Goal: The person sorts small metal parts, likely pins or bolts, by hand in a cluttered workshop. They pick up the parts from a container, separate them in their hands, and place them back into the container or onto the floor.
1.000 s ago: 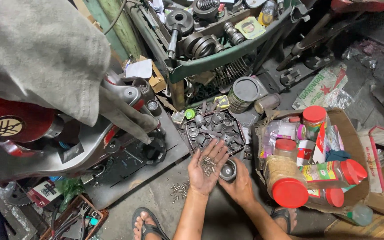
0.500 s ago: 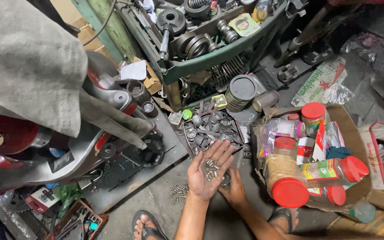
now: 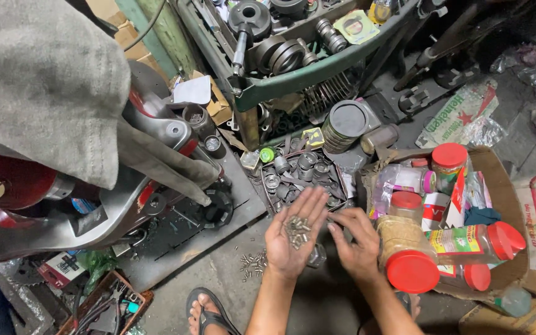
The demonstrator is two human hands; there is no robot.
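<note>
1. Small metal pins (image 3: 297, 228) lie heaped in my left hand (image 3: 293, 239), palm up, fingers spread wide, cupping them.
2. My right hand (image 3: 356, 242) sits just beside it, fingers loosely curled toward the heap, holding nothing I can see.
3. I judge this a sorting step: picking pins from the palm calls for a fine pinch.
4. More pins (image 3: 252, 263) lie scattered on the concrete floor (image 3: 218, 285); a tray of bearings (image 3: 299, 170) sits beyond, a box of red-lidded jars (image 3: 442, 229) to the right.
5. It's a cluttered workshop with a motorcycle (image 3: 63, 205) on the left.

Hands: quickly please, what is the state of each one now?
Left hand: open, palm up, holding small metal pieces.
Right hand: open, empty, fingers beside the left palm.
</note>
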